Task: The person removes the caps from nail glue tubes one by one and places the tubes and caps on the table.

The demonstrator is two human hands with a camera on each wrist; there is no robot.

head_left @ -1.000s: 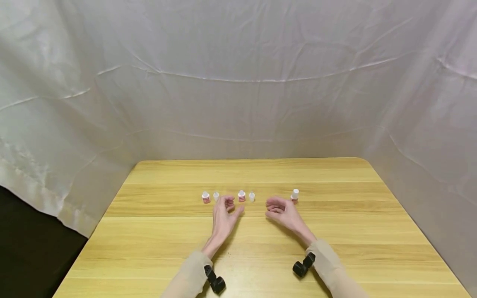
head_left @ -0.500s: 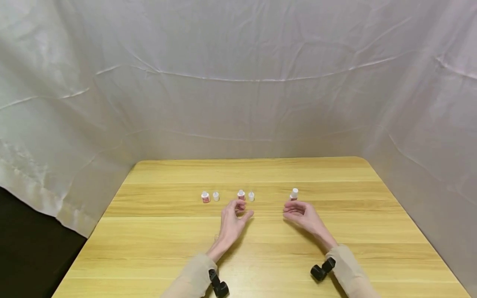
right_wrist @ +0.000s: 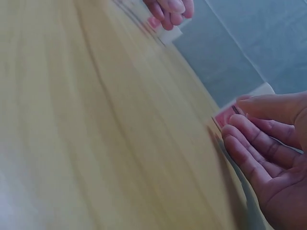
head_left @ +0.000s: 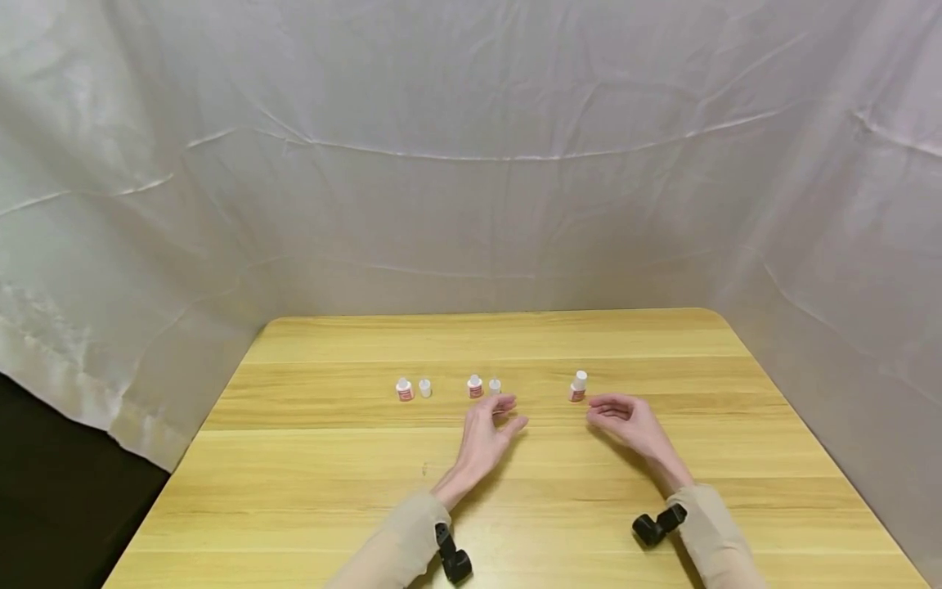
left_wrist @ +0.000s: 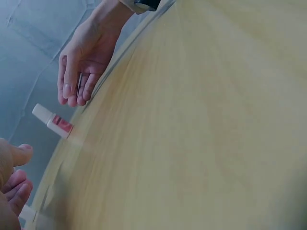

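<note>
A small white bottle with a red label and a tall white cap (head_left: pixel 577 387) stands upright at the right of the row. My right hand (head_left: pixel 629 421) hovers just to its right, fingers loosely bent and holding nothing; in the right wrist view the fingers (right_wrist: pixel 249 143) partly cover the bottle. My left hand (head_left: pixel 487 433) is above the table with thumb and fingers apart, nothing between them. Just beyond its fingertips stands a loose white cap (head_left: pixel 495 385), beside an uncapped bottle (head_left: pixel 475 387). Farther left are another uncapped bottle (head_left: pixel 405 390) and its neighbouring loose cap (head_left: pixel 425 388).
The bottles and caps form one row across the wooden table (head_left: pixel 316 474). Pale grey cloth (head_left: pixel 471 221) hangs behind the table and along its sides. A dark area (head_left: pixel 66 491) shows past the left edge. Each sleeve carries a black wrist camera (head_left: pixel 456 564).
Both hands have moved to the right. The left passed in front of the middle bottle toward its cap; the right went past the capped bottle, now fully visible. Bottles and caps stayed put.
</note>
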